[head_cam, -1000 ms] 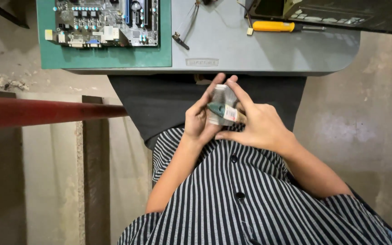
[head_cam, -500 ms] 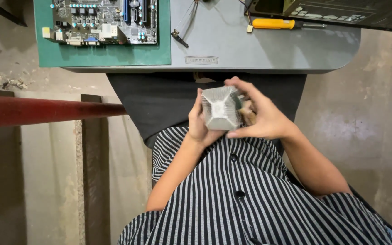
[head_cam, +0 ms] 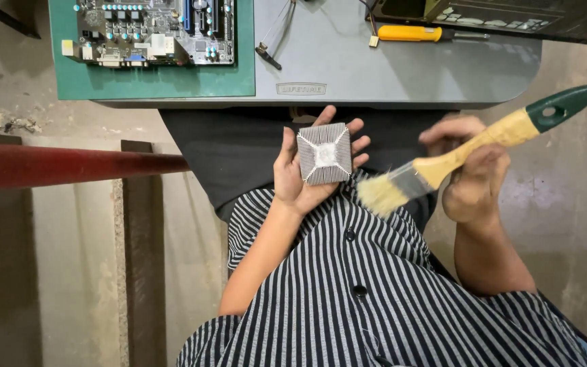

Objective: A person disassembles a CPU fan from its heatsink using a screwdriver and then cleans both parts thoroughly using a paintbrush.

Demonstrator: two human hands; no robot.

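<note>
Left hand (head_cam: 304, 173) cradles square finned heatsink (head_cam: 325, 153) below table edge (head_cam: 321, 102), fingers curled round its sides. Right hand (head_cam: 473, 173) clamps paintbrush (head_cam: 456, 153), bristles just right of heatsink. Risk: loose cradle, brush push tips heatsink off palm; fins bend.

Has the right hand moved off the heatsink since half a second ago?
Yes. The right hand has left the heatsink and swung out to the right under the grey table's edge, now gripping a paintbrush.
</note>
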